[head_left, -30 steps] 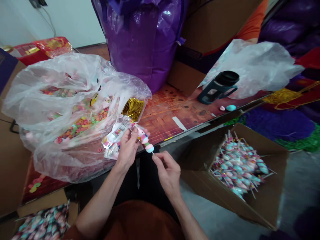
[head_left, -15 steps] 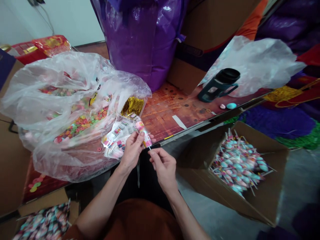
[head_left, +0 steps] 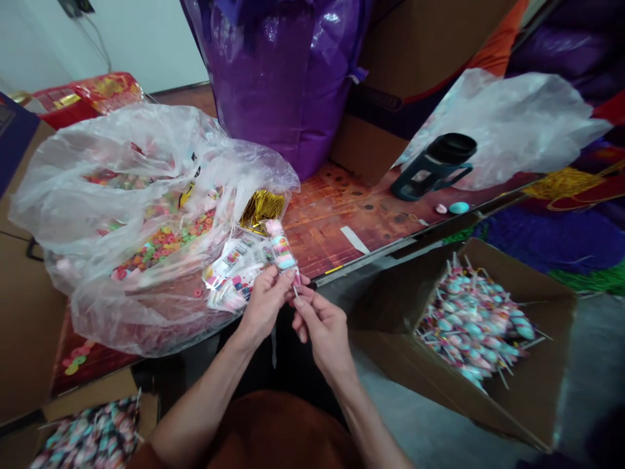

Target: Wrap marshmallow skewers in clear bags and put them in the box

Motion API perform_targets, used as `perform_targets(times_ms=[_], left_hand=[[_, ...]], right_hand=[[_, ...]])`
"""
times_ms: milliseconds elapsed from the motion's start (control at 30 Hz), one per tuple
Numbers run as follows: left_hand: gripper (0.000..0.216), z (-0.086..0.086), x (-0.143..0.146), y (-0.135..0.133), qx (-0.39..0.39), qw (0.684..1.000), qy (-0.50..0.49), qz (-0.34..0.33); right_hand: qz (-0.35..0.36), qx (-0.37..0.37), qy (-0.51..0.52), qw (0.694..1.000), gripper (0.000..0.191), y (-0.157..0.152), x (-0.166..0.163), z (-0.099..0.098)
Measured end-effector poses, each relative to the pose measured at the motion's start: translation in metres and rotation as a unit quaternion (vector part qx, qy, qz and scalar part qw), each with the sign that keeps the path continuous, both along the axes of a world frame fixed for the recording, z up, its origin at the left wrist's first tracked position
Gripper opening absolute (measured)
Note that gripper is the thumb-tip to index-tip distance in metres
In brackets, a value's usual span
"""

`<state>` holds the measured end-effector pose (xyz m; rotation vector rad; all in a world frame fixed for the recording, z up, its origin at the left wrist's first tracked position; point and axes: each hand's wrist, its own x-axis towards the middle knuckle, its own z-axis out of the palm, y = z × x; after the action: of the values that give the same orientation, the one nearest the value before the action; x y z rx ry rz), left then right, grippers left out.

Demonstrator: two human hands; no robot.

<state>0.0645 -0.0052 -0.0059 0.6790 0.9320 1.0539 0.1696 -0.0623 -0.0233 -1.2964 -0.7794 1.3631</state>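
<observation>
A marshmallow candy skewer [head_left: 282, 249] in a clear printed wrapper stands upright between my hands, pink at the top and blue lower down. My left hand [head_left: 267, 296] is closed, its thumb and fingers pinching the wrapper's lower end. Just below, my right hand [head_left: 319, 319] is closed too, thumb and forefinger on the white stick at the wrapper's mouth. To the left of the skewer lie several flat printed wrappers [head_left: 229, 277]. Behind it is a bundle of gold twist ties [head_left: 262, 208].
A large clear plastic bag [head_left: 97, 286] of colourful ring candies covers the table's left side. A dark bottle [head_left: 432, 170] stands towards the right, near loose marshmallows [head_left: 458, 208]. Cardboard boxes of candy skewers sit at right [head_left: 532, 391] and lower left [head_left: 149, 417]. A purple bag [head_left: 278, 85] stands behind.
The wrapped skewer now shows higher above my fingers, its marshmallows uncovered by my left hand. My left hand has shifted down to the wrapper's lower end. The view has turned slightly.
</observation>
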Motion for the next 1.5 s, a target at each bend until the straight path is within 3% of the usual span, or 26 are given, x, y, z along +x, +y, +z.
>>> perform_targets(times_ms=[267,433,567,633,700,767,833,900,967,1067,1167,1300,1400,1500], left_hand=[[0.027,-0.004,-0.002,-0.01,0.028,0.999,0.018,0.038],[0.022,-0.003,-0.009,-0.016,0.068,0.996,0.021,0.06],[0.025,0.009,-0.027,-0.015,0.027,0.994,-0.061,0.084],[0.027,0.013,-0.038,-0.013,0.014,0.99,-0.076,0.114],[0.029,0.015,-0.05,-0.01,0.026,0.982,-0.085,0.166],[0.034,0.016,-0.061,-0.006,0.046,0.971,-0.09,0.218],[0.036,0.016,-0.073,-0.002,0.048,0.966,-0.088,0.238],[0.038,0.014,-0.081,0.0,0.03,0.971,-0.085,0.224],[0.042,0.011,-0.085,0.0,0.012,0.974,-0.089,0.207],[0.042,0.007,-0.086,0.0,-0.011,0.975,-0.098,0.199],[0.04,0.006,-0.086,-0.001,-0.022,0.973,-0.107,0.205],[0.04,0.006,-0.087,0.001,-0.025,0.97,-0.123,0.207],[0.039,0.008,-0.086,0.003,-0.029,0.971,-0.123,0.201],[0.04,0.011,-0.083,0.007,-0.035,0.973,-0.12,0.192]], right_hand=[[0.007,0.037,-0.009,0.999,0.035,0.013,-0.013,0.003],[-0.029,-0.027,0.151,0.988,0.044,0.029,-0.032,0.015],[0.102,-0.068,0.209,0.97,0.045,0.04,-0.04,0.027],[0.212,-0.064,0.146,0.964,0.044,0.048,-0.039,0.032],[0.321,-0.011,0.001,0.947,0.043,0.062,-0.034,0.036],[0.335,0.078,-0.201,0.917,0.035,0.084,-0.028,0.039],[0.24,0.162,-0.389,0.874,0.025,0.113,-0.025,0.041],[0.163,0.207,-0.516,0.815,0.023,0.144,-0.027,0.039],[0.173,0.222,-0.593,0.754,0.024,0.171,-0.032,0.033],[0.243,0.244,-0.659,0.668,0.024,0.199,-0.041,0.022],[0.278,0.27,-0.676,0.626,0.023,0.21,-0.042,0.015],[0.296,0.307,-0.637,0.642,0.023,0.212,-0.036,0.012],[0.259,0.348,-0.549,0.714,0.025,0.209,-0.032,0.012],[0.164,0.391,-0.424,0.8,0.022,0.203,-0.034,0.012]])
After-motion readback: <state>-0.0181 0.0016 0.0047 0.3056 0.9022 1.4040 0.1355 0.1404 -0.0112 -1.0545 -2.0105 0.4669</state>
